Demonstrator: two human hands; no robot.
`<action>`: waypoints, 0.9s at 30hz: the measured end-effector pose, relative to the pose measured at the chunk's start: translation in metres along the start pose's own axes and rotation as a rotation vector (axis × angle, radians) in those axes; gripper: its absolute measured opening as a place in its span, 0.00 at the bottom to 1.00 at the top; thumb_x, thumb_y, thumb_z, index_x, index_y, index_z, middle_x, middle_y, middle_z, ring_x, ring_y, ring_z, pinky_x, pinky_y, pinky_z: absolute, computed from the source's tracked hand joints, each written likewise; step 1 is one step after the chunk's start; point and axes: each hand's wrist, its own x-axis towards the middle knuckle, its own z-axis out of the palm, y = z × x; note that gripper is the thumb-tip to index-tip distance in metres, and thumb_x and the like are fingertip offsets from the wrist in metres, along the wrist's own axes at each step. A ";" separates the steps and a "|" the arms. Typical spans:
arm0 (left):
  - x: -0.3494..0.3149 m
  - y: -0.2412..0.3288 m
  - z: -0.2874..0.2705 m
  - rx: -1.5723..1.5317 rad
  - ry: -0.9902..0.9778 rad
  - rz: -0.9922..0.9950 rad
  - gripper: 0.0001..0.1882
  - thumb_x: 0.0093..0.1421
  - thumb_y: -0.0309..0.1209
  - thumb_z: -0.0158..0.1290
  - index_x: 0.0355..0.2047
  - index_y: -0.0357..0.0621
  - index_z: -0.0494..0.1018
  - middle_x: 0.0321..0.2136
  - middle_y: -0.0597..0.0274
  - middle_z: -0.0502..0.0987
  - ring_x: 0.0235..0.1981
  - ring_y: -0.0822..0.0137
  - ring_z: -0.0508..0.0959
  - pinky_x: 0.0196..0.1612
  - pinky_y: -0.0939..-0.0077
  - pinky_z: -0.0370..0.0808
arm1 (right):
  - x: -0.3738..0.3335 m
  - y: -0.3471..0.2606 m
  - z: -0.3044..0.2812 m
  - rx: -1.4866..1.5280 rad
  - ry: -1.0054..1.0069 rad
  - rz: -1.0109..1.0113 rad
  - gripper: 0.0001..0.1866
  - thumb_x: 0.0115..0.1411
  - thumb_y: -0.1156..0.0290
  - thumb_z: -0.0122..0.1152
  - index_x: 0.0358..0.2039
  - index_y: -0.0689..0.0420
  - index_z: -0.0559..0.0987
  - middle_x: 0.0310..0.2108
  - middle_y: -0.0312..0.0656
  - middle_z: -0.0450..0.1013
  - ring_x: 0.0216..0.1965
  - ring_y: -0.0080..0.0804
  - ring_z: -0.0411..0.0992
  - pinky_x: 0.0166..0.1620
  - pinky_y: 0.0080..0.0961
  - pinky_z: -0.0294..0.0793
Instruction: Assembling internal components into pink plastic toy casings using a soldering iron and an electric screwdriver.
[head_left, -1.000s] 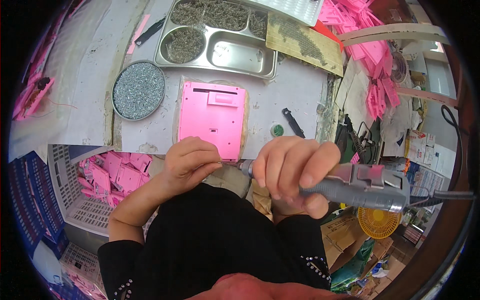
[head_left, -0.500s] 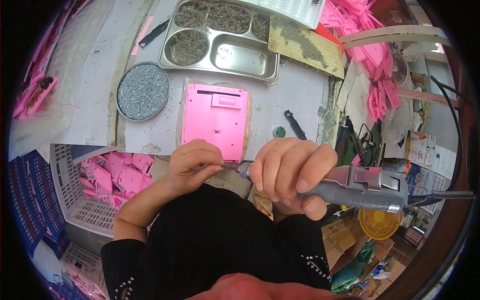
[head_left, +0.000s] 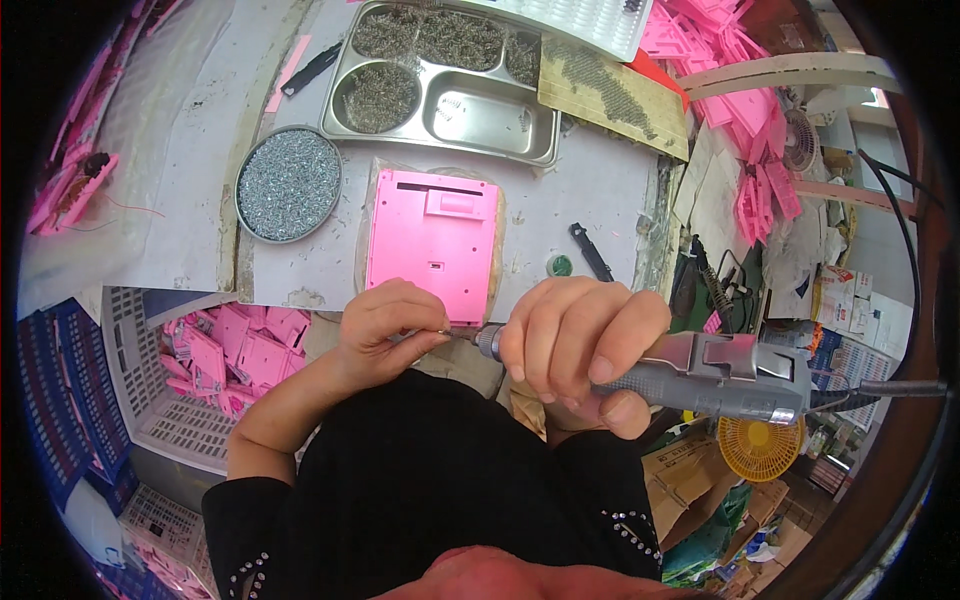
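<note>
My right hand (head_left: 585,345) is wrapped round a grey electric screwdriver (head_left: 720,375), which lies level with its bit pointing left. At the bit's tip, my left hand (head_left: 395,325) pinches with thumb and forefinger; whatever small piece sits there is mostly covered by the fingertips. Just beyond both hands, a flat pink plastic housing (head_left: 430,230) rests on a pad on the table. It has a long slot at its far end and a small opening near the middle. A round dish (head_left: 288,185) full of small silvery screws stands to its left.
A steel compartment tray (head_left: 490,150) holding small springs stands at the back, beside a yellowish board (head_left: 610,100) with more small metal pieces. A black strip (head_left: 590,250) and a small green pot (head_left: 558,265) lie right. A crate (head_left: 165,420) of pink parts is at lower left.
</note>
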 end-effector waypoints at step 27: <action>0.025 -0.019 -0.027 0.574 -0.268 0.047 0.12 0.56 0.26 0.64 0.25 0.39 0.70 0.47 0.55 0.82 0.53 0.53 0.81 0.60 0.52 0.76 | -0.058 0.034 -0.016 -0.577 -0.037 0.087 0.11 0.53 0.80 0.66 0.28 0.57 0.70 0.17 0.38 0.70 0.16 0.33 0.69 0.24 0.30 0.73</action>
